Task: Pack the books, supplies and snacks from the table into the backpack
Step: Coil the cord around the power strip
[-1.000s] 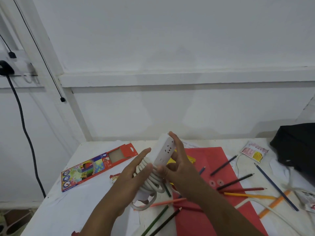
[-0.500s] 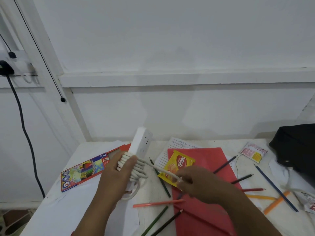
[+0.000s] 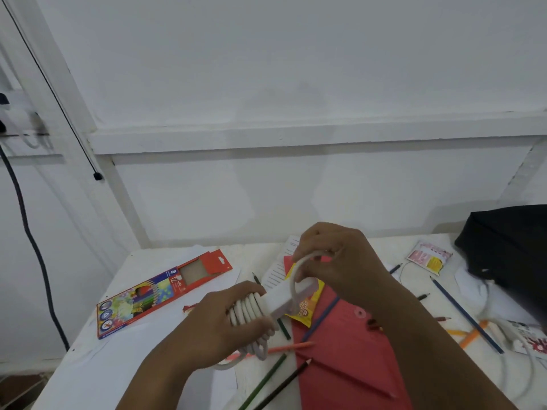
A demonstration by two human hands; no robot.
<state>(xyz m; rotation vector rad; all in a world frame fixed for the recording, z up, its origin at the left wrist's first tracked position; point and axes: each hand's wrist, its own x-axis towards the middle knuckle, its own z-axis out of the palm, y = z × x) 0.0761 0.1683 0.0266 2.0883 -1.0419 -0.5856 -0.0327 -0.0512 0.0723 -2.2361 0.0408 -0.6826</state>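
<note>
Left hand (image 3: pixel 219 324) clamps the coiled power strip (image 3: pixel 276 300) above the bench (image 3: pixel 118 377) so loops can't slip; right hand (image 3: pixel 334 258) pinches the cord (image 3: pixel 293 275), looping another turn. Backpack (image 3: pixel 509 241) waits far right.

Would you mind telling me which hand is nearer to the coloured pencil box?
Left. The left hand, gripping the coiled white cord, is just right of the coloured pencil box; the right hand is farther right.
</note>
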